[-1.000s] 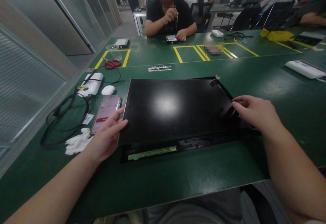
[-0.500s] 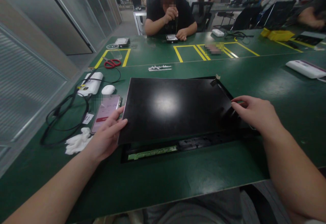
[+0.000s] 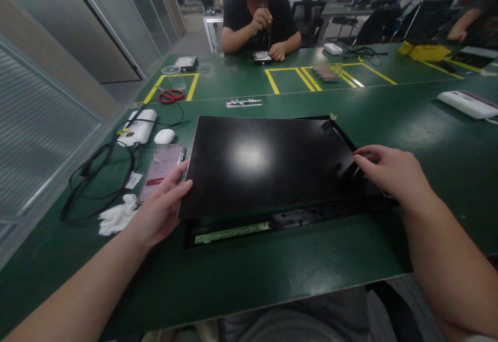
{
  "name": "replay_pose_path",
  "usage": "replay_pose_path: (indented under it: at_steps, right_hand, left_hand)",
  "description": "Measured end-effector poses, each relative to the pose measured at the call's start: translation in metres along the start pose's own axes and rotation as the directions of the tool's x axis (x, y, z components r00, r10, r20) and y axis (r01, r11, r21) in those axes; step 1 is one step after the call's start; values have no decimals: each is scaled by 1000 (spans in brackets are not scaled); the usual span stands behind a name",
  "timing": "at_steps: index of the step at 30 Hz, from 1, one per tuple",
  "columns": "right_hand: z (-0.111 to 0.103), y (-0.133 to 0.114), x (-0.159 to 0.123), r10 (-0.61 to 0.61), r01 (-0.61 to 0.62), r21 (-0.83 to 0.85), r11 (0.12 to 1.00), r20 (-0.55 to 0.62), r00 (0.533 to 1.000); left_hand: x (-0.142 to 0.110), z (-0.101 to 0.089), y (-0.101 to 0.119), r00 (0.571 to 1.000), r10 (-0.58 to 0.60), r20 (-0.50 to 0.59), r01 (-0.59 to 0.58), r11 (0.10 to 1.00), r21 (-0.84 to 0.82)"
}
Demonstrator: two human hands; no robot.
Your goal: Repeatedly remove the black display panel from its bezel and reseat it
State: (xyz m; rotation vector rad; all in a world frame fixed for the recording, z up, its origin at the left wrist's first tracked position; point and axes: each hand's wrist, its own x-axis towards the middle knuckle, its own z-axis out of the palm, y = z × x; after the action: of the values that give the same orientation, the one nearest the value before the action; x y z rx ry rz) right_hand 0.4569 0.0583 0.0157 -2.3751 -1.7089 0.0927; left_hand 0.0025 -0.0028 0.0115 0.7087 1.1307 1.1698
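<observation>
A glossy black screen panel (image 3: 249, 176) lies tilted over a shallow black frame (image 3: 299, 216), its left side raised. My left hand (image 3: 161, 207) grips the panel's left edge, thumb on top and the other fingers partly hidden beneath. At the right side, my right hand (image 3: 389, 171) is closed at the edge of the frame, thumb and forefinger near the panel's corner; its lower fingers are hidden. Along the uncovered front of the frame runs a narrow green circuit board (image 3: 233, 233).
Left of the panel lie a phone (image 3: 163, 171), crumpled white tissue (image 3: 119, 216), black cables (image 3: 78, 196), a white device (image 3: 138, 126) and red-handled scissors (image 3: 171, 96). Small white pieces (image 3: 244, 103) lie beyond it. Across the table (image 3: 311, 264) a person (image 3: 260, 25) works on a hard drive (image 3: 262, 57).
The panel's left side has risen slightly and shifted a little left with my left hand. My right hand has stayed nearly in place.
</observation>
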Motion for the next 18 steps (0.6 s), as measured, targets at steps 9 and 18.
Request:
replay_pose_path:
  at_steps: [9, 18]
  right_hand:
    - [-1, 1, 0, 7, -8, 30, 1000, 15, 1000]
    - [-1, 1, 1, 32, -32, 35, 999, 10, 999]
  left_hand:
    - [-1, 0, 3, 1000, -12, 12, 12, 1000, 22]
    - [1, -1, -1, 1000, 17, 17, -17, 1000, 22]
